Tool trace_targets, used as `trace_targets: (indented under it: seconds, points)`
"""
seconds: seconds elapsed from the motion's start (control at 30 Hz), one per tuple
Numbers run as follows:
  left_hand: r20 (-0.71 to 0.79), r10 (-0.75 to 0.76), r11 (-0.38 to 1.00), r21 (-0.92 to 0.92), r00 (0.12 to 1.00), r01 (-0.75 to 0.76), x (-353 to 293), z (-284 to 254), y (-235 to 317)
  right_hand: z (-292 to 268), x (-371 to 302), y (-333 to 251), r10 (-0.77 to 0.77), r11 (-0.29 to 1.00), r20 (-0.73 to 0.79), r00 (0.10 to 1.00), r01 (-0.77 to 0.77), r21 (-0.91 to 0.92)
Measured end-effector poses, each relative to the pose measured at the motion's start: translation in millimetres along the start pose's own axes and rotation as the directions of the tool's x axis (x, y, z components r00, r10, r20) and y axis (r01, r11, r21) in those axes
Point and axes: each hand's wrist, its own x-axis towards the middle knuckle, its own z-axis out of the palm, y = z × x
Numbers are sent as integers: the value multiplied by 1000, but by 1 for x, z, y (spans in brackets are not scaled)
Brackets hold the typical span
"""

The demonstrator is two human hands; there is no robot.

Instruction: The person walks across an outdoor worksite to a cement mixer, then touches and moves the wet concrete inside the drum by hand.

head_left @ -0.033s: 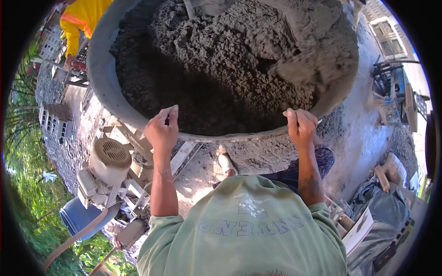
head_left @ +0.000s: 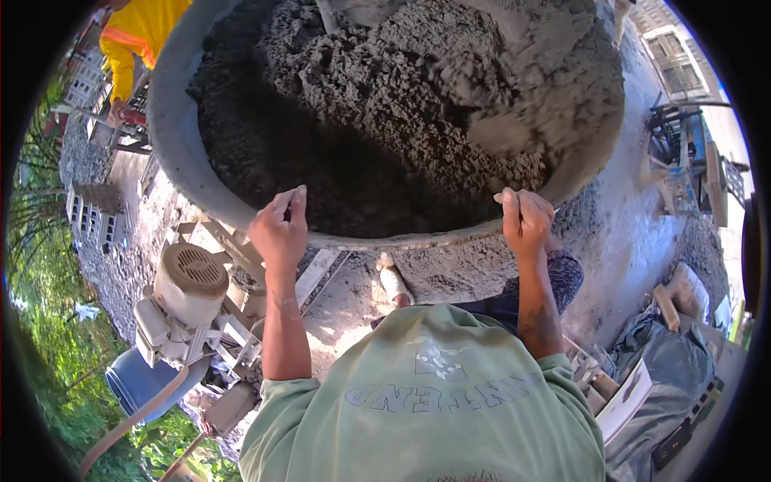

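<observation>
A large round mixing drum (head_left: 181, 157) fills the upper part of the head view, its pale rim caked with cement. Inside lies wet grey concrete mix (head_left: 385, 96), lumpy in the middle and blurred by motion on the right. My left hand (head_left: 277, 225) grips the near rim at its left, fingers curled and thumb over the edge. At the right of the near rim, my right hand (head_left: 526, 218) holds on in the same way. Neither hand carries a tool. Part of a mixer blade arm (head_left: 327, 16) sticks out of the mix at the top.
A dusty electric motor (head_left: 191, 277) stands left below the drum, beside a blue plastic container (head_left: 140, 381). A person in yellow sleeves (head_left: 124, 60) is at upper left, near hollow blocks (head_left: 95, 217). Blue-framed equipment (head_left: 687, 157) and a grey tarp (head_left: 666, 377) lie right.
The blurred mix on the drum's right side has shifted. The view has moved very slightly; both hands keep their places on the rim.
</observation>
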Motion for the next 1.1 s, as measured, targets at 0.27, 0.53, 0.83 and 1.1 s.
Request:
trace_targets:
  seconds: [0.27, 0.53, 0.83, 1.1]
  points:
    - [-32, 18, 999, -31, 999, -19, 5, -3, 8, 2, 4, -2, 33, 999, -120, 992, -30, 26]
    - [150, -127, 991, 56, 981, 120, 21, -14, 21, 4, 5, 3, -5, 1000, -84, 996, 7, 23]
    - [744, 642, 419, -544, -187, -727, 50, 132, 59, -9, 38, 2, 474, 852, 261, 841, -513, 107]
    - [607, 696, 122, -625, -383, -771, 8, 206, 36, 29, 94, 117, 380, 905, 911, 157, 142, -402]
